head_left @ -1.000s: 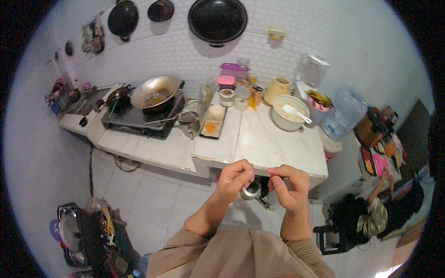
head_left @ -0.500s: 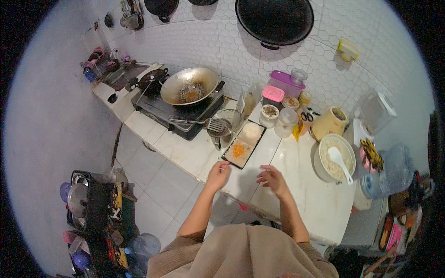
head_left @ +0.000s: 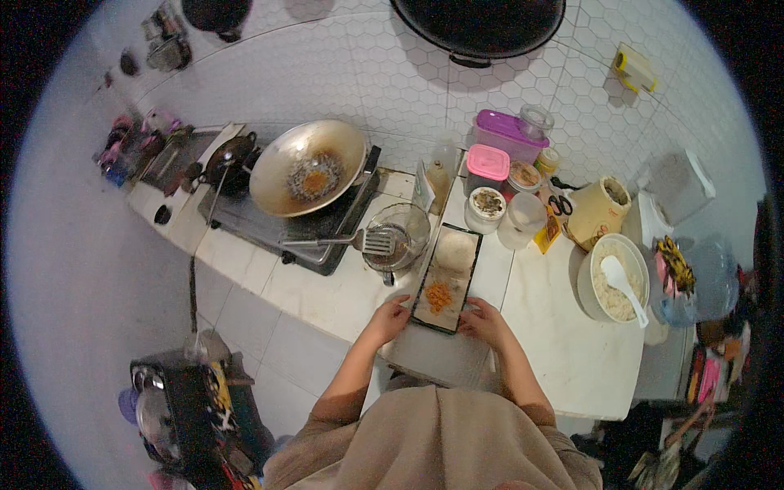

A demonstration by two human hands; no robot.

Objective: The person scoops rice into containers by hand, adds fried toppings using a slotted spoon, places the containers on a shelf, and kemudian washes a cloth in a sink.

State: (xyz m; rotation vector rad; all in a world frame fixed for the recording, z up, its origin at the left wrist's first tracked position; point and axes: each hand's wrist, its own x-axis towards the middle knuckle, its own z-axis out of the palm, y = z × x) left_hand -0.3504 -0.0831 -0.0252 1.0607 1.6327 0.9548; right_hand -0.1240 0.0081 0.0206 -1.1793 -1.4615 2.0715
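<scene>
Your white tiled surface [head_left: 563,351] stretches right of the long, black-rimmed rectangular tray [head_left: 454,278]; a white hexagon-tiled wall [head_left: 384,94] stands beyond it. The tray's near end lies between your left fingers [head_left: 398,307] and right fingers [head_left: 473,309]; whether they clamp it, I cannot tell.

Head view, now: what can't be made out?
Head view:
Large pan: top cut off by the upper edge.
Stove: partly hidden by the wok.
Hung utensils: too blurred to name.
Left hand, right hand: too small to tell whether they grip the tray.
</scene>
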